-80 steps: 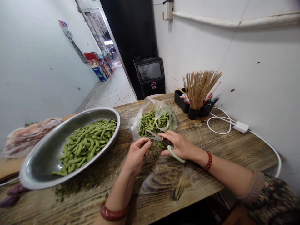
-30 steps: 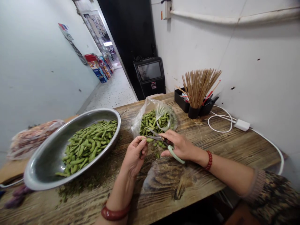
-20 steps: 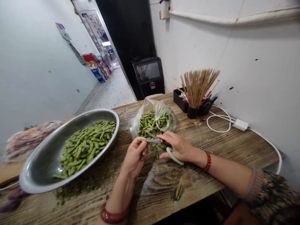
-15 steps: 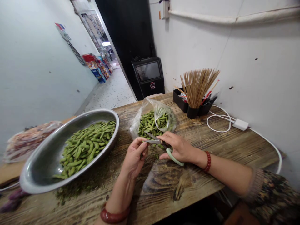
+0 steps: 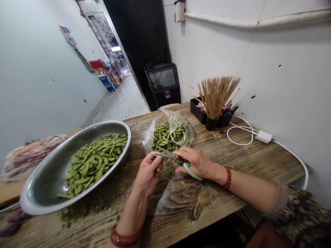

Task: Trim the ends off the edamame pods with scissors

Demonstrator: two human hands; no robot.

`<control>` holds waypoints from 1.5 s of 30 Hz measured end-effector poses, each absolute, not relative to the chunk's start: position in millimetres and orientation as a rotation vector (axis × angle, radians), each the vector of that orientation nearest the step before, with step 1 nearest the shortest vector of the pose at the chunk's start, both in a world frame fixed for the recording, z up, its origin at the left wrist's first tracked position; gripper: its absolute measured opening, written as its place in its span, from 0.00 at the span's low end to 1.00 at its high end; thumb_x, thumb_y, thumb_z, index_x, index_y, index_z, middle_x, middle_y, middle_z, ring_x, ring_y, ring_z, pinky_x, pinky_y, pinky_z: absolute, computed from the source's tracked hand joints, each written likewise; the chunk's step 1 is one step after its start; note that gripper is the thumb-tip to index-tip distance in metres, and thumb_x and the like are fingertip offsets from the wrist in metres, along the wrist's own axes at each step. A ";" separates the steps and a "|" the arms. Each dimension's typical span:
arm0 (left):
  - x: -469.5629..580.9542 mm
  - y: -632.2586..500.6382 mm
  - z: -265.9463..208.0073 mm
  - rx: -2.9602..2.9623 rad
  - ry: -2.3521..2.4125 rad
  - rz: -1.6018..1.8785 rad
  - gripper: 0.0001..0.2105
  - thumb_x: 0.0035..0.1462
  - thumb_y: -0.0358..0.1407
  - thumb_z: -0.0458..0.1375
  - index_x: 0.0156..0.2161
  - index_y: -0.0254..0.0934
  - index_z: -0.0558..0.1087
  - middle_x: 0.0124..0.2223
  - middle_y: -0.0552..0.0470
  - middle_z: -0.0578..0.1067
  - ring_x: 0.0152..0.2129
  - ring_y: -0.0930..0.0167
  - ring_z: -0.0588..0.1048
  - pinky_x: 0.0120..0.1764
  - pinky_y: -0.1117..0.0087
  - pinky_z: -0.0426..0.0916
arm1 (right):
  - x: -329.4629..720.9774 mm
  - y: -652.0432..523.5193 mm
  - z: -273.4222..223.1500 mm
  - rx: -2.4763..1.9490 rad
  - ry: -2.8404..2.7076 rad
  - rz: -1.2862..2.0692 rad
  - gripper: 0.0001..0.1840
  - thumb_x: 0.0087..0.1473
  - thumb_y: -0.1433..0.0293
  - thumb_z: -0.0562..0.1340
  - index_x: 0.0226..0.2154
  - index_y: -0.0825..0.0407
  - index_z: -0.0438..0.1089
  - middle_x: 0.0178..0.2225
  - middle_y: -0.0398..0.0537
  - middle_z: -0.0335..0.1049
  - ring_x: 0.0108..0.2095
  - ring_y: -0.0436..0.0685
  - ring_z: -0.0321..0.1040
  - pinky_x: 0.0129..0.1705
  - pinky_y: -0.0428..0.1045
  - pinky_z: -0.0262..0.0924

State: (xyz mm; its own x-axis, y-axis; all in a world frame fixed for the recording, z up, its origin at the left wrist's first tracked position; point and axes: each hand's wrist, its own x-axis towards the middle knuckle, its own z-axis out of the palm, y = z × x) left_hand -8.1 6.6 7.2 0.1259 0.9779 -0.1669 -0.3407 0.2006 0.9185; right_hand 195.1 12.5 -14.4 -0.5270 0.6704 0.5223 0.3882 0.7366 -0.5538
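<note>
In my right hand [image 5: 192,161] is a pair of scissors [image 5: 169,155] with pale green handles. Their dark blades point left, slightly apart, and their tips are at the fingertips of my left hand [image 5: 150,170]. Thumb and forefinger of that left hand are pinched on an edamame pod, which is mostly hidden by the fingers. Just beyond both hands, a clear plastic bag [image 5: 149,132] stands with its mouth open, and green edamame pods [image 5: 162,136] fill it. To the left, a large metal basin [image 5: 42,184] holds a heap of edamame pods [image 5: 95,162].
Small green trimmings [image 5: 85,208] litter the wooden table [image 5: 181,220] below the basin. At the back right stands a black organizer [image 5: 198,112] with wooden skewers [image 5: 217,98]. A white cable with an adapter [image 5: 263,136] lies near the wall. Bagged meat [image 5: 33,155] is at far left.
The scissor blades have come closer together at my left fingertips. Both hands stay in nearly the same place, and the whole view has shifted slightly.
</note>
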 end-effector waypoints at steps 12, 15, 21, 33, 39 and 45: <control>-16.5 13.7 7.9 0.748 0.879 1.178 0.11 0.50 0.38 0.62 0.29 0.35 0.64 0.28 0.56 0.67 0.17 0.80 0.62 0.15 0.81 0.52 | 202.1 23.7 -19.8 -0.882 -2.066 0.459 0.27 0.51 0.60 0.66 0.51 0.54 0.65 0.38 0.51 0.68 0.36 0.55 0.66 0.39 0.50 0.64; -11.0 13.9 4.2 0.839 0.958 1.096 0.12 0.50 0.40 0.61 0.28 0.36 0.64 0.25 0.57 0.67 0.16 0.80 0.61 0.15 0.80 0.50 | 206.3 28.0 -19.3 -0.885 -2.020 0.448 0.27 0.51 0.59 0.66 0.51 0.54 0.65 0.37 0.50 0.67 0.35 0.55 0.66 0.40 0.50 0.64; 5.6 14.6 -15.5 1.545 1.266 0.954 0.06 0.44 0.35 0.64 0.31 0.37 0.77 0.31 0.49 0.77 0.31 0.66 0.73 0.33 0.70 0.65 | 206.3 27.1 -18.3 -0.852 -2.040 0.452 0.27 0.51 0.61 0.66 0.52 0.53 0.64 0.39 0.51 0.68 0.37 0.56 0.66 0.40 0.51 0.65; 0.1 13.5 -21.9 2.076 1.371 0.814 0.02 0.50 0.33 0.60 0.31 0.39 0.76 0.31 0.49 0.73 0.30 0.66 0.70 0.36 0.69 0.60 | 205.3 23.1 -15.7 -0.849 -2.057 0.463 0.26 0.52 0.62 0.65 0.52 0.54 0.64 0.39 0.51 0.67 0.36 0.55 0.66 0.40 0.50 0.64; -8.3 12.9 -5.0 1.439 1.252 0.988 0.10 0.50 0.40 0.61 0.34 0.35 0.74 0.22 0.56 0.68 0.17 0.76 0.62 0.22 0.76 0.55 | 204.9 20.6 -16.6 -0.835 -2.075 0.465 0.28 0.51 0.62 0.66 0.52 0.55 0.64 0.39 0.51 0.67 0.35 0.54 0.66 0.39 0.49 0.64; -6.1 3.5 10.6 1.069 1.060 1.016 0.13 0.47 0.40 0.65 0.34 0.34 0.71 0.29 0.54 0.72 0.15 0.82 0.57 0.18 0.79 0.48 | 203.3 17.9 -15.8 -0.830 -2.150 0.515 0.32 0.49 0.60 0.67 0.54 0.53 0.62 0.40 0.51 0.66 0.34 0.54 0.65 0.37 0.49 0.65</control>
State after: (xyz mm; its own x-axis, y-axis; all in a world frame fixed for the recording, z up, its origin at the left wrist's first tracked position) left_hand -6.1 3.5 10.6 0.1878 0.9696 -0.1567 -0.1159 0.1803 0.9768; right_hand 203.3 17.9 -15.8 -0.4995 0.7008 0.5093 0.3943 0.7074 -0.5866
